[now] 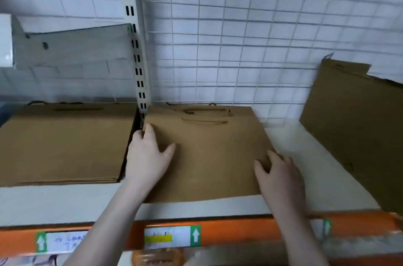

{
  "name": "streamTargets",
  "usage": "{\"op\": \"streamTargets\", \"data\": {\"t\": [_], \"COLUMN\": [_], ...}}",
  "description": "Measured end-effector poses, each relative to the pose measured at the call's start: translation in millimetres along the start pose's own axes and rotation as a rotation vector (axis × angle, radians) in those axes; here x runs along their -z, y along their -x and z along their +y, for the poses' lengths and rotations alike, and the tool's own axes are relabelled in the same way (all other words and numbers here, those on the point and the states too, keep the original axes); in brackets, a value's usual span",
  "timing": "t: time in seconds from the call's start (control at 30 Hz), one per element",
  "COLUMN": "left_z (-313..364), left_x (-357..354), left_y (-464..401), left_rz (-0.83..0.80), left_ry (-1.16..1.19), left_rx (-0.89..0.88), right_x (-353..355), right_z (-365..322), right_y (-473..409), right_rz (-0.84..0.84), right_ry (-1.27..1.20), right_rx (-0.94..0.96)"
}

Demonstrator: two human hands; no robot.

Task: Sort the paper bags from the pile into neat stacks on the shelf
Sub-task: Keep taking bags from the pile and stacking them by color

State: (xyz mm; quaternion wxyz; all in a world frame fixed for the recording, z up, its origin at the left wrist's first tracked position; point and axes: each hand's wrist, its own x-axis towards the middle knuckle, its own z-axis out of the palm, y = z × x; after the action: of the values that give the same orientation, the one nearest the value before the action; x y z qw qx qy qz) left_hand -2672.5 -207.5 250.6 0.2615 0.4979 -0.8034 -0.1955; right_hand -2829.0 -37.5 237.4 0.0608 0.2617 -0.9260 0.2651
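While the middle stack on the shelf is being squared up by flat, spread fingers of the left hand and right hand, top bags could easily get shoved askew, since nothing's actually gripped.

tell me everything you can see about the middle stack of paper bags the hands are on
The middle stack of paper bags is brown kraft-looking paper, folded flat, with twisted paper handles at its far end. It lies on the white shelf, just right of the slotted upright post. The left hand presses its left edge; the right hand rests on its right edge.
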Motion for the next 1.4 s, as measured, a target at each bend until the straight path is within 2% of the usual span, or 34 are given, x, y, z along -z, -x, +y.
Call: {"op": "streamTargets", "data": {"t": [0.33,0.83,1.4], "left_z": [1,5,4], "left_x": [-39,-61,-71], "left_y": [-26,-66,-76], "left_rz": [-0.006,-0.011,0.057], "left_ry": [-0.084,-0.148,-0.219], "left_rx": [0.036,0.078,0.081], "right_x": [-18,-44,-59], "right_z": [13,-3,-3], "right_y": [-36,-86,-91], "right_rz": [-0.055,-0.086,-0.023], "right_ry": [0.063,0.122,0.120], "right_rx": [0.009,0.051,0.078]}}
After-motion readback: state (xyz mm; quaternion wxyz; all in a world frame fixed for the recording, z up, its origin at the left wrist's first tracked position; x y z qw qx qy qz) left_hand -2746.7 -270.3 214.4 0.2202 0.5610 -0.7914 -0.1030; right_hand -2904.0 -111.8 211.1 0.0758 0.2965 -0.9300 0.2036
